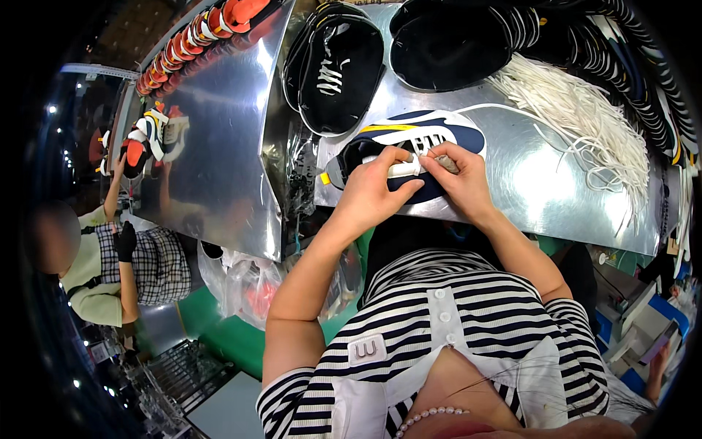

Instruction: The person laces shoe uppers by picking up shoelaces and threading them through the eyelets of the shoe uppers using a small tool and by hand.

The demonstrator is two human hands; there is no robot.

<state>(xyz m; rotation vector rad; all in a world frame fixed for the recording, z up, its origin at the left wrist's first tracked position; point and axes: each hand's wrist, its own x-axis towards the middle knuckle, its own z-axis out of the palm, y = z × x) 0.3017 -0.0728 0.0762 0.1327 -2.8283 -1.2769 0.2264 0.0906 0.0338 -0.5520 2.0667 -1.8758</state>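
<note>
A navy, white and yellow sneaker (466, 136) lies on the metal bench in front of me, its toe to the right and a yellow loop at its heel. My left hand (371, 192) grips it at the opening, forefinger and thumb on either side of the white tongue (404, 170). With thumb and forefinger pinched together, my right hand (466, 179) holds a white shoelace (422, 156) at the eyelets. A long stretch of lace (497, 107) runs from the shoe to the right. The fingers partly hide the lacing.
Loose white laces (578, 121) lie heaped on the bench (523, 186) at right. Black shoe-shaped pieces (340, 80) and a black bin-like form (450, 47) stand behind the sneaker. Rows of shoes line the far right. Left, another person (146, 256) works by a metal surface (212, 146) with orange-lined shoes.
</note>
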